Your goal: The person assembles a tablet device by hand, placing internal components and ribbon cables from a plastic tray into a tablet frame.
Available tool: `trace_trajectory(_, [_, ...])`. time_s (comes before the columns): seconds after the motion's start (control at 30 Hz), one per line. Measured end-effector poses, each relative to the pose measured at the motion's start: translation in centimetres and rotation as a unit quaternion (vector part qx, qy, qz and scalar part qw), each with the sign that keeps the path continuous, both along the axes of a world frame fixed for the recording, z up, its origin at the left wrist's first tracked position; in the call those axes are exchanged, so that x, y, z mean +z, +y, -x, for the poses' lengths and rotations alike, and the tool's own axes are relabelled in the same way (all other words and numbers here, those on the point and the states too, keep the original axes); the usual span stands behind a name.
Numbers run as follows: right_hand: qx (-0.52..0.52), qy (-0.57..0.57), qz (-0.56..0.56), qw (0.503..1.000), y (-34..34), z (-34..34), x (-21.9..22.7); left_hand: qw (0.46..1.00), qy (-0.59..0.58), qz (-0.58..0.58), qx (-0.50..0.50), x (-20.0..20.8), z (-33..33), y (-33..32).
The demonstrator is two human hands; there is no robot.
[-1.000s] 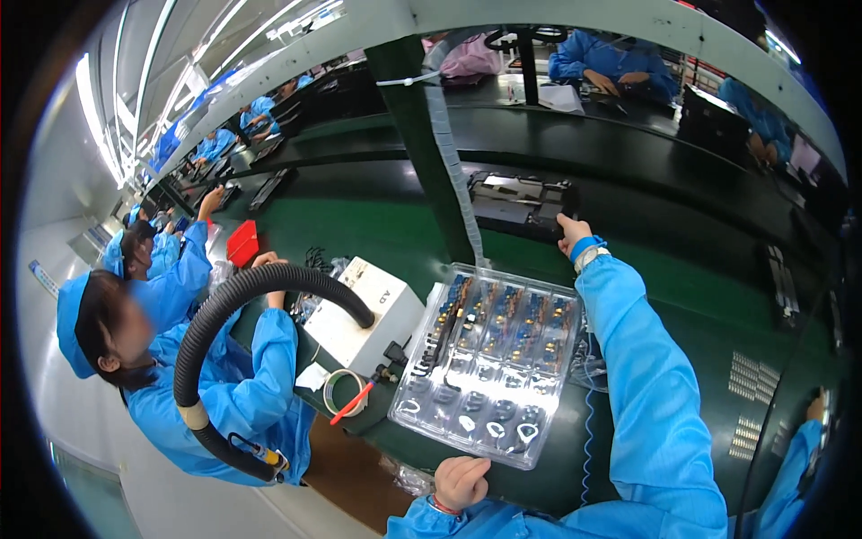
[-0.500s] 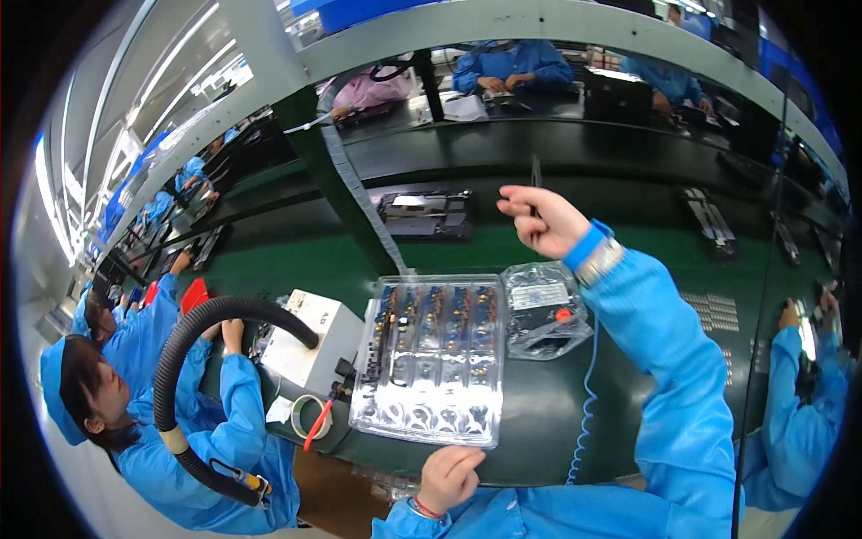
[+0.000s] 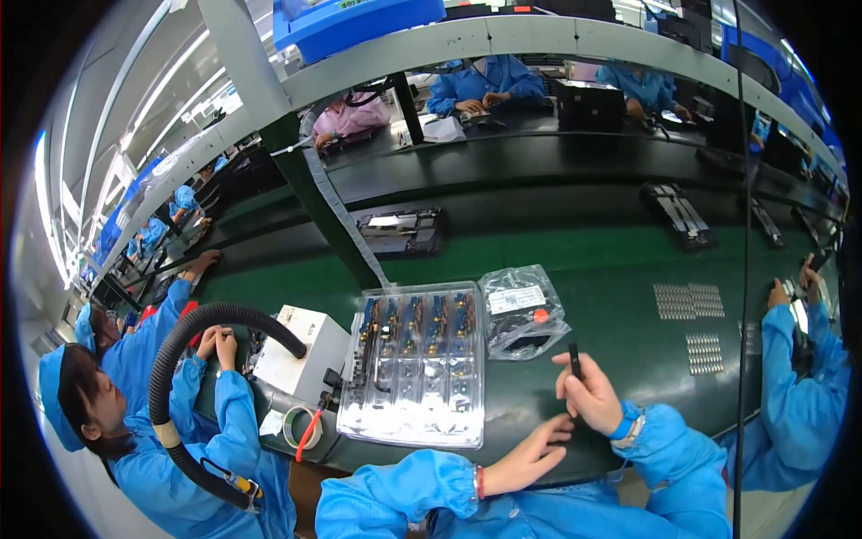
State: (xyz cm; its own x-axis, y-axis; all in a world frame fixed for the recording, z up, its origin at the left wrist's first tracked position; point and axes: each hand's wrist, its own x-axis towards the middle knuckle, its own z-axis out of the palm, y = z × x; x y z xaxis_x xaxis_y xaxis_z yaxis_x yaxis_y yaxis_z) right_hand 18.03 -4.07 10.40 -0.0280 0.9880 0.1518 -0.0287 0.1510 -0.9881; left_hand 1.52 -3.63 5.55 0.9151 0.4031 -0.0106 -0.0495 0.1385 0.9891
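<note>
My right hand (image 3: 588,393) is shut on a small thin black part (image 3: 575,360), held upright over the green bench near its front edge. Just below and to the left, my left hand (image 3: 530,455) rests with fingers apart, holding nothing, its fingertips near my right hand. A clear plastic tray (image 3: 415,366) with several compartments of small blue and orange parts lies to the left of both hands. A clear plastic bag (image 3: 522,310) holding dark items and a red dot lies beyond my right hand, beside the tray.
A white box (image 3: 301,352) and a black flexible hose (image 3: 193,334) sit left of the tray, with a tape roll (image 3: 296,428). A person in blue works at my left, another at my right. A dark conveyor carries black units (image 3: 402,232).
My right hand came down from reaching up over the far side of the bench and now holds the black part near my body. My left hand shifted right off the tray's edge.
</note>
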Motion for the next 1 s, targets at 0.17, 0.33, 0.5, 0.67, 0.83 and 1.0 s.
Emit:
trace_trajectory(0.17, [-0.131, -0.173, -0.097, 0.971, 1.1, -0.3, -6.4, 0.979, -0.070, -0.017, 0.192, -2.1, -2.0, 0.6])
trace_trajectory(0.33, [0.098, -0.327, -0.119, 0.932, 1.5, -0.4, -7.1, 0.954, -0.102, -0.149, 0.239, -2.7, -2.4, 2.0])
trace_trajectory(0.5, [0.158, -0.310, -0.209, 0.914, 2.3, -1.1, -6.6, 0.944, -0.121, -0.165, 0.260, -2.2, -2.3, 2.0])
trace_trajectory(0.67, [0.129, -0.297, -0.207, 0.923, 2.2, -1.2, -6.1, 0.940, -0.146, -0.178, 0.251, -2.5, -2.2, 1.9])
trace_trajectory(0.83, [0.077, -0.284, -0.194, 0.936, 2.1, -1.7, -6.1, 0.928, -0.113, -0.293, 0.201, -1.2, -2.8, 2.6])
trace_trajectory(1.0, [0.107, -0.313, -0.144, 0.933, 1.7, -1.7, -6.1, 0.919, -0.091, -0.331, 0.196, -0.9, -3.2, 3.7])
